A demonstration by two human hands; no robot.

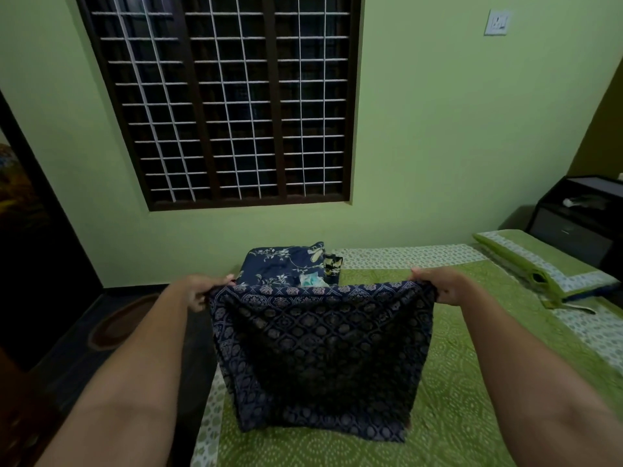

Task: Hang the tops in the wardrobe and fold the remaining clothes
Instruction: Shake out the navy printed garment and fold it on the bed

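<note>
Both bare forearms are extended forward from the lower corners of the view and held well apart at the same height. The left hand (202,291) is closed with its fingers (197,303) curled downward in a pinch. The right hand (438,286) is likewise closed, its knuckles turned upward.

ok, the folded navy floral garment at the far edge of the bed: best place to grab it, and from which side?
Judging by its pose, take the folded navy floral garment by its near edge, coming from the front and above. It lies flat on the green patterned bedspread with the wall behind, and a dark item crowds its right. Both hands currently grip the dark patterned cloth.
</note>
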